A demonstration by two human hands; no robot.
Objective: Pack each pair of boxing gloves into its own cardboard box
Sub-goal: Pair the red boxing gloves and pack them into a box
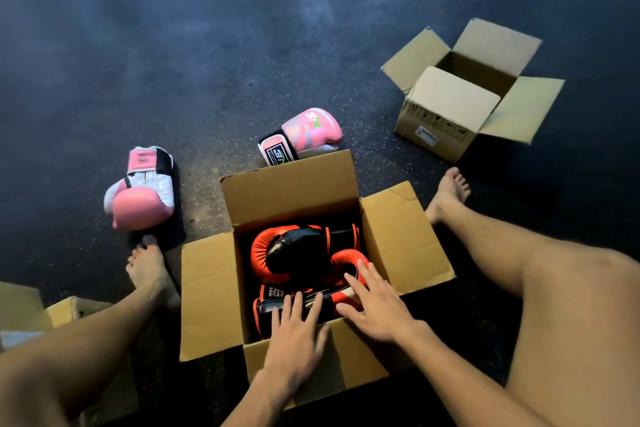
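Observation:
An open cardboard box (207,291) stands on the floor between my legs, flaps spread. Inside lie two red-and-black boxing gloves (294,253), one behind the other. My left hand (296,333) rests flat on the cuff of the near glove, fingers apart. My right hand (375,302) lies flat on the same glove's red padding, fingers spread. One pink-and-white glove (142,191) lies on the floor to the left of the box. Another pink glove (304,135) lies just behind the box's far flap. A second open box (450,104) stands at the far right with nothing visible inside.
My bare legs and feet (149,270) flank the box on a dark speckled floor (207,62). A further cardboard box (65,312) sits at the lower left edge, partly hidden by my left leg.

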